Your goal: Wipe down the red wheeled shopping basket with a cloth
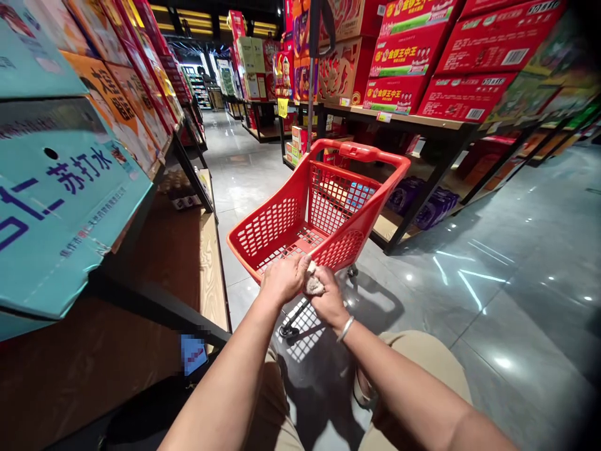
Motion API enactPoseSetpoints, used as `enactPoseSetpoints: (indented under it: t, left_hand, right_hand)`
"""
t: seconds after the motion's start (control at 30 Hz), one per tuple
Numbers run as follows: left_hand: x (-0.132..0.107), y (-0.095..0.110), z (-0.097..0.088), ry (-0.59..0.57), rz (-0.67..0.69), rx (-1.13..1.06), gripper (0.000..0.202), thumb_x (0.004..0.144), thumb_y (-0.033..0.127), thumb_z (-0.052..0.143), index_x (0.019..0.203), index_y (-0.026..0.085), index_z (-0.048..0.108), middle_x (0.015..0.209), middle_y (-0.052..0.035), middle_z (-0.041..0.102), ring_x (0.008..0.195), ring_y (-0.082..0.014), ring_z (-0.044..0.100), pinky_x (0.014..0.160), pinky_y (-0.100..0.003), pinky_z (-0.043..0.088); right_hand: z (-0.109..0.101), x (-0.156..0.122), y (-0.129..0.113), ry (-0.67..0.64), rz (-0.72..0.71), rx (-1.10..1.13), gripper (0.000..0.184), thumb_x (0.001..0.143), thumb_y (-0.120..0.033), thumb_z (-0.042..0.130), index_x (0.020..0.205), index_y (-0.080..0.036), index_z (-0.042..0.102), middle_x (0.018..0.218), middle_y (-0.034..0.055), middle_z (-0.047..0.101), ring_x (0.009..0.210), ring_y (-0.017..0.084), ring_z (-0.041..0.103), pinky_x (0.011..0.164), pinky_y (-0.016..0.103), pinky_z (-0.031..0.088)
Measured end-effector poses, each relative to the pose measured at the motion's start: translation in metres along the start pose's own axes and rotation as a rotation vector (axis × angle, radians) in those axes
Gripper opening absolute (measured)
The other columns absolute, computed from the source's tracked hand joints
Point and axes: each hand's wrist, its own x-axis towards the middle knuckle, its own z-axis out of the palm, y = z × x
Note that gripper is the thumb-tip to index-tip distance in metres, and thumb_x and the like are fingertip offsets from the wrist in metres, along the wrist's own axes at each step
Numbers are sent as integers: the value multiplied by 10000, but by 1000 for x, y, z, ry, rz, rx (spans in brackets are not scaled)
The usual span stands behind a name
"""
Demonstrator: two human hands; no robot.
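My left hand (283,279) and my right hand (328,298) are close together at the near corner of a red shopping cart (375,210). A crumpled, whitish-grey cloth (313,283) bulges out between them. My right hand is closed around the cloth. The fingers of my left hand are curled against its other side, their tips hidden. Both hands overlap the cart's near rim in view; whether they touch it cannot be made out. The cart's basket has red lattice walls, and its handle is at the far side.
Shelves with light-blue cartons (61,181) stand close on my left. Red boxes (399,50) are stacked on a rack (422,125) behind the cart at right. A blue item (193,354) lies low at left. Shiny grey floor (469,275) extends to the right.
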Motion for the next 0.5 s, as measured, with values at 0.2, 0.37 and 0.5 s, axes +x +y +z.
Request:
enactPoseSetpoints:
  t: [0.2, 0.37, 0.5]
  left_hand:
    - [-6, 1, -1, 31, -34, 28, 620, 1095, 390, 144, 1141, 171, 723, 1085, -166, 790, 1059, -310, 756, 901, -399, 554]
    - [-15, 1, 3, 35, 56, 76, 432, 1067, 409, 336, 1171, 190, 693, 1090, -131, 790, 1031, -308, 757, 913, -419, 546]
    - [-26, -1, 8, 25, 72, 115, 451, 1088, 416, 317, 1066, 181, 701, 1003, -122, 797, 996, -285, 763, 1011, -446, 501]
  right_hand:
    - [-47, 51, -46, -159, -364, -295, 381, 863, -260, 694, 1244, -280, 704, 1397, 101, 593, 1309, 304, 552, 1115, 479, 470]
    - [-77, 153, -54, -824, -337, -770, 326, 869, -314, 679, 1181, -241, 744, 1271, 98, 698, 1116, 289, 635, 954, 396, 482]
    - [-104, 236, -42, -1002, -29, -1039, 337, 902, -519, 656, 855, -200, 752, 860, 77, 730, 780, 228, 656, 724, 331, 445]
